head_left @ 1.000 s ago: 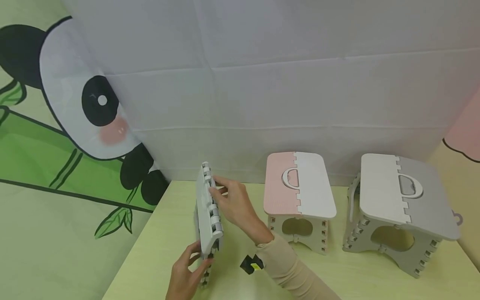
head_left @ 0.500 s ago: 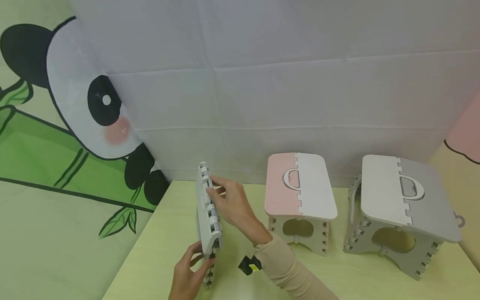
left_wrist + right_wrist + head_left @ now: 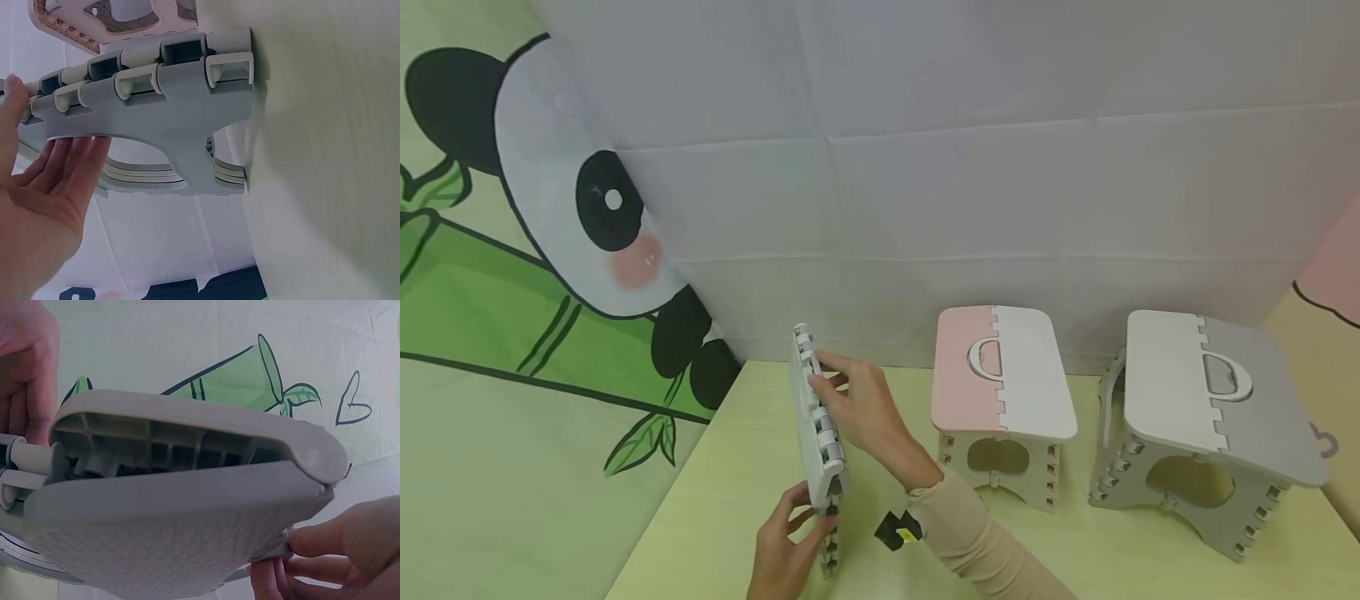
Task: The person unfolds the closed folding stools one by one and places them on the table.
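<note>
A folded grey-and-white folding stool [image 3: 811, 433] stands on edge at the left of the table. My left hand [image 3: 786, 542] grips its near lower end. In the left wrist view, that hand's [image 3: 47, 212] thumb lies on the hinged edge, while the fingers curl under the leg panel [image 3: 134, 122] at its cut-out. My right hand [image 3: 867, 408] holds the upper edge from the right. The right wrist view shows this hand [image 3: 356, 547] pinching a grey handle [image 3: 275, 551] at the seam. A narrow gap separates the grey seat half [image 3: 175, 506] from the lighter half [image 3: 206, 415].
An unfolded pink-and-white stool [image 3: 1033, 367] stands on the table [image 3: 700, 508], right of centre. Farther right is a larger unfolded white-and-grey stool [image 3: 1255, 392]. A small black item [image 3: 891, 531] with a yellow mark is at the right sleeve. White cloth [image 3: 925, 192] hangs behind.
The stool's near lower end and my left hand have shifted slightly right, so the stool stands a little more upright. My right hand keeps its hold, nearly unmoved. The other stools stay put.
</note>
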`<state>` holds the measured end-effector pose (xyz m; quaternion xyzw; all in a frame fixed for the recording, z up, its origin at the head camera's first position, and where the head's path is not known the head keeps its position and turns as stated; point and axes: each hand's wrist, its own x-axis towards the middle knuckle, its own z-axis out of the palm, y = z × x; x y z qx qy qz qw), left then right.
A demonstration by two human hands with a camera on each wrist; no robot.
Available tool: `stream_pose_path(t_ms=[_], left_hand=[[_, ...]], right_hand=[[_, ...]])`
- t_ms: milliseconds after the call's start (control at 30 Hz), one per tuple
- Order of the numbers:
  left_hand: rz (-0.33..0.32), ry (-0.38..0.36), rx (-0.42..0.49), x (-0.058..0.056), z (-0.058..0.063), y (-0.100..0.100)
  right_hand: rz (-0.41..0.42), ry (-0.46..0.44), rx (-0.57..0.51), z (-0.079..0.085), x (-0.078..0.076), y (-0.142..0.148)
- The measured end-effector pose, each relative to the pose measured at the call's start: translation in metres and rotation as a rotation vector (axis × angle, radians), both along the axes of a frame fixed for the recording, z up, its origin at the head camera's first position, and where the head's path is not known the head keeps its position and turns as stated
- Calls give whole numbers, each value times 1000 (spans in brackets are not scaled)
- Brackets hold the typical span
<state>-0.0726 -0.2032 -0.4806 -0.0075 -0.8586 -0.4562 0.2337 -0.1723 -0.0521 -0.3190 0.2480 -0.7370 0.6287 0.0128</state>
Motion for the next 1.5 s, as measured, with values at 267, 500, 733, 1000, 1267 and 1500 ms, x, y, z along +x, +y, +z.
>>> stream_pose_path(t_ms=[267,500,733,1000,1267,1500], left_hand=[[5,-19,31,0,-1,5],[-20,-18,51,1,1,8],[-18,-65,84,2,4,10],[-7,-96,110,1,1,8],[-21,-95,122,4,3,6],[0,-102,133,5,2,6]], right_hand=[[9,-8,3,1,2,-1],[13,2,9,0,3,-2],[17,8,5,1,5,-3],[39,35,9,0,4,-4],[74,46,13,-3,4,-4],[126,54,-10,-6,4,-2]])
